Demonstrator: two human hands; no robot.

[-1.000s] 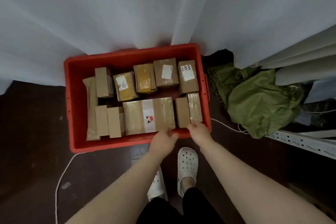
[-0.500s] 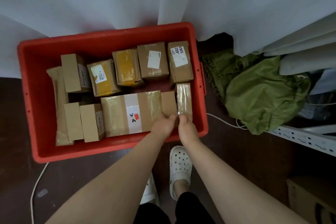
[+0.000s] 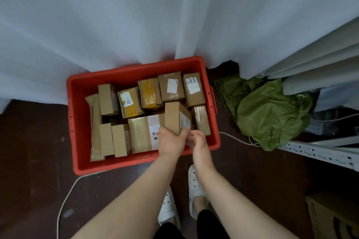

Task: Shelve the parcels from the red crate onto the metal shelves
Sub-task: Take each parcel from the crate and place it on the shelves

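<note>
Head view: gripping small box (image 3: 174, 116) w/ lft hand (image 3: 171, 141) at near end, tilted up over other parcels (image 3: 171, 87) in red crate (image 3: 136, 68), frame centre. Just beside it rt hand (image 3: 196, 139), fingers loosely curled, empty. Metal shelf (image 3: 320, 153) lower right.
</note>
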